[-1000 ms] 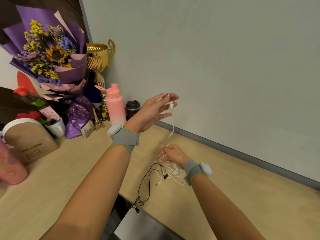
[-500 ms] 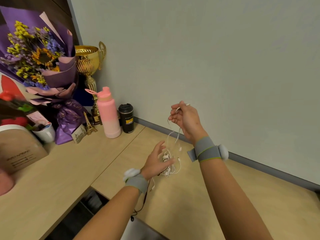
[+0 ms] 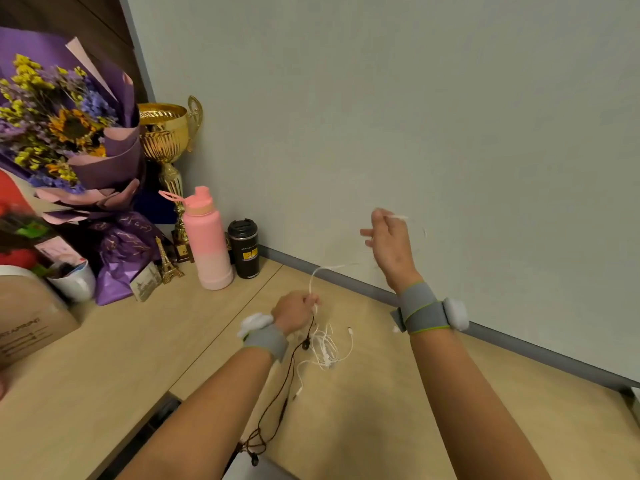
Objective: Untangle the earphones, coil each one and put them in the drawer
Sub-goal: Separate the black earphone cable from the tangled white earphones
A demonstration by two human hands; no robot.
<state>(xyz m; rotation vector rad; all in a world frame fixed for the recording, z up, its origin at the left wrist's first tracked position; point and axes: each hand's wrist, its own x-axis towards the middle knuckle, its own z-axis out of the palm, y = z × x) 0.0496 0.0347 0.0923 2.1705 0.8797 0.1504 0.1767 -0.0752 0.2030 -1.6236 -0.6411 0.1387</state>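
A tangle of white earphones lies on the wooden desk, knotted with black earphones whose cable trails toward the desk's near edge. My left hand is low over the tangle and pinches a white strand that loops upward. My right hand is raised near the wall and pinches the end of a white cable, blurred by motion. The drawer is not in view.
Along the back left stand a pink bottle, a black tumbler, a gold trophy, a purple-wrapped bouquet and a brown box. A grey wall borders the desk behind my hands.
My right hand has pulled up and to the right with the white cable end. My left hand now pinches a strand at the tangle, which has loosened and spread on the desk.
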